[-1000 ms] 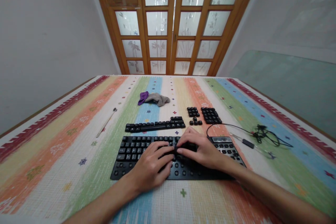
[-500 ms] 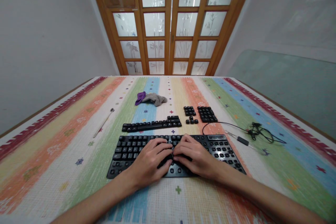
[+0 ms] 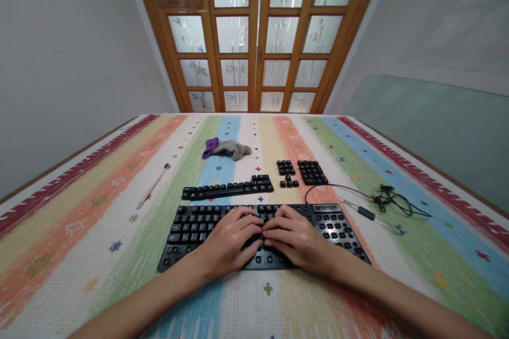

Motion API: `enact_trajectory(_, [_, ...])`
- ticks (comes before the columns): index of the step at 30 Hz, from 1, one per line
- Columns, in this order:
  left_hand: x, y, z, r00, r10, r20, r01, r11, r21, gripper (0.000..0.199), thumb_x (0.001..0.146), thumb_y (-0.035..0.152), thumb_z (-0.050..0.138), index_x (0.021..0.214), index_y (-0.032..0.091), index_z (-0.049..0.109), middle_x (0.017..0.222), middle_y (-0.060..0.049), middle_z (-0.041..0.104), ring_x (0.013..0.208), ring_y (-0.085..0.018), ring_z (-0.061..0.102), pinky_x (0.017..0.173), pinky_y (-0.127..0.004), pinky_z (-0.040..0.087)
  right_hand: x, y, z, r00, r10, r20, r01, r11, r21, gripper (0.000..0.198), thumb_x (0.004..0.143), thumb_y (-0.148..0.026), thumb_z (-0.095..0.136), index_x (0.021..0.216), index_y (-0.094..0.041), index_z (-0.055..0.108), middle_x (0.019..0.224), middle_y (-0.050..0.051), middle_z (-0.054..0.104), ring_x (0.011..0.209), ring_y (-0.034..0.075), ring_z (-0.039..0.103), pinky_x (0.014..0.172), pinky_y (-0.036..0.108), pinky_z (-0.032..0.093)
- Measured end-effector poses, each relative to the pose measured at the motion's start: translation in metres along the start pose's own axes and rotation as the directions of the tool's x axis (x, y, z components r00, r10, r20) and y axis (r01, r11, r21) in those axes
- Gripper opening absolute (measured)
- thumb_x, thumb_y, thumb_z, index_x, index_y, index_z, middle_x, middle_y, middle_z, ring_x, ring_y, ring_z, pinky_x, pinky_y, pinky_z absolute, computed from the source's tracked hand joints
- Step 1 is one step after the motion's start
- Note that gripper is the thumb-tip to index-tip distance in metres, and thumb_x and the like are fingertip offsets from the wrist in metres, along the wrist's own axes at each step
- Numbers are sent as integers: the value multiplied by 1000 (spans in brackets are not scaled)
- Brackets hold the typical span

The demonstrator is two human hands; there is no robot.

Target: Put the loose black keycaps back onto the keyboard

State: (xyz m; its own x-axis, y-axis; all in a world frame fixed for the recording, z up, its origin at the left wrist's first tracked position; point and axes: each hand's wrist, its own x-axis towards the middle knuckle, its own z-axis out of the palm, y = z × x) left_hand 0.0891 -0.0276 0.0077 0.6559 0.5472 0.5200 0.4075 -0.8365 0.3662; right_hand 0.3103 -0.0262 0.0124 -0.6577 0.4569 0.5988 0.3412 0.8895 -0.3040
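The keyboard, laid flat on the tabletop near the loose keycaps, is likely light, stiff and best held by its edges. Its middle is covered by the left hand and right hand, fingertips close together; whether anything is held in either grip cannot be told.

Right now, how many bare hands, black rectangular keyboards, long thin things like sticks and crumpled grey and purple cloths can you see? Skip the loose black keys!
Bare hands: 2 (left hand, right hand)
Black rectangular keyboard: 1
Long thin things: 2 (pale stick with dark tip, slim tool with black handle)
Crumpled grey and purple cloth: 1
Total: 6
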Motion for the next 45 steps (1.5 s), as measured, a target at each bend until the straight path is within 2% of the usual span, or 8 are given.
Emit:
enact_trajectory(9, [-1,0,3,998,-65,-24,63,993,-98,11,88,14,62,98,16,65,112,-9,69,116,-25,56,99,-46,52,0,-3,-2,1000,7,21,-7,1000,6,16,95,-14,56,93,-14,72,89,8,73,81,19,53,71,34,50])
enact_trajectory(24, [0,0,4,996,-81,-34,77,992,-96,11,88,13,61,98,17,64,111,-9,69,115,-25,56,99,-47,51,0,0,1,1000,1,6,0,1000,-11,17,96,-14,54,95,-14,71,90,8,73,79,19,54,71,34,50])
enact_trajectory(28, [0,0,5,996,-75,-44,71,995,-76,12,88,14,62,99,17,65,111,-9,69,116,-26,56,98,-47,52,-3,-1,4,999,-25,-29,22,994,-110,22,97,-14,51,94,-15,72,89,9,75,78,19,53,67,34,48])
enact_trajectory(33, [-1,2,6,1000,10,-22,-9,998,60,11,91,13,58,96,16,67,112,-10,69,117,-27,56,99,-47,51,-7,-7,7,994,-78,72,95,958,-270,34,99,-10,40,86,-12,70,81,10,71,74,19,49,64,34,42])
enact_trajectory(35, [-2,3,7,999,40,-21,-37,994,102,13,92,13,56,97,15,68,112,-10,69,116,-27,56,99,-47,51,-7,-8,9,993,-96,75,113,954,-278,35,99,-9,38,81,-12,69,78,10,69,73,19,47,64,34,41])
enact_trajectory(39, [-2,3,7,999,35,-18,-33,991,130,13,92,14,57,96,16,69,113,-10,68,117,-27,56,99,-47,50,-6,-8,11,996,-41,75,58,970,-237,32,99,-9,41,80,-15,67,78,8,67,75,20,49,65,34,41])
enact_trajectory(43, [-3,2,7,999,50,-5,-49,992,115,14,91,13,56,93,16,70,114,-10,68,116,-27,57,99,-47,51,-7,-7,13,990,-88,114,117,953,-281,32,97,-6,40,77,-15,64,75,8,64,73,20,49,64,34,39])
enact_trajectory(45, [-3,2,8,999,43,-12,-42,994,101,14,91,12,56,93,16,70,113,-10,68,116,-26,57,99,-46,51,-6,-5,13,989,-64,134,99,958,-268,29,95,-6,43,78,-15,64,76,8,65,74,20,49,66,34,40])
